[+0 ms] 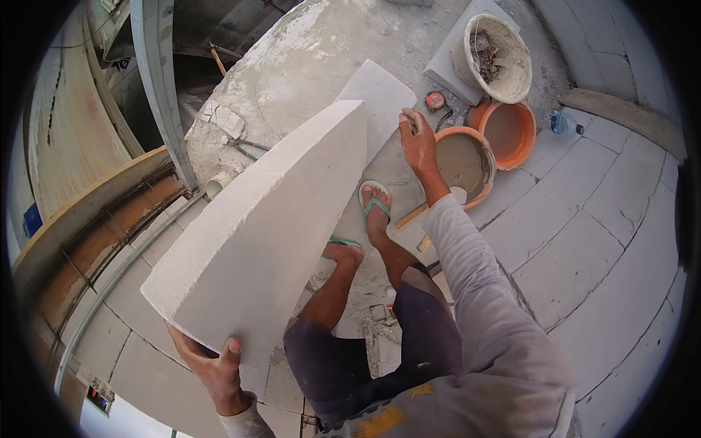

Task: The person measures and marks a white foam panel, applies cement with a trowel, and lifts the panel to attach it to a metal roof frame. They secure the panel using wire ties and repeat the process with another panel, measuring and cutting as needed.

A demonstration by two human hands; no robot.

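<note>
My left hand (215, 365) grips the lower near end of a long white block (255, 219), tilted on its edge, which reaches diagonally up to a second pale block (383, 87). My right hand (418, 146) is raised off the held block, near the second one, with fingers loosely bent and apart and nothing visible in them. Just beside it are an orange bucket of grey mortar (460, 168) and a wooden-handled tool (409, 217), partly hidden by my forearm. My feet in sandals (376, 201) show beyond the held block.
A white bucket of debris (511, 77), orange bucket (515, 131), plastic bottle (564, 124) and red tape measure (435, 101) sit at upper right. Pliers (244, 150) lie on the dusty floor. Block walls (584, 226) flank me. Boards, rebar and a metal post (157, 87) stand at left.
</note>
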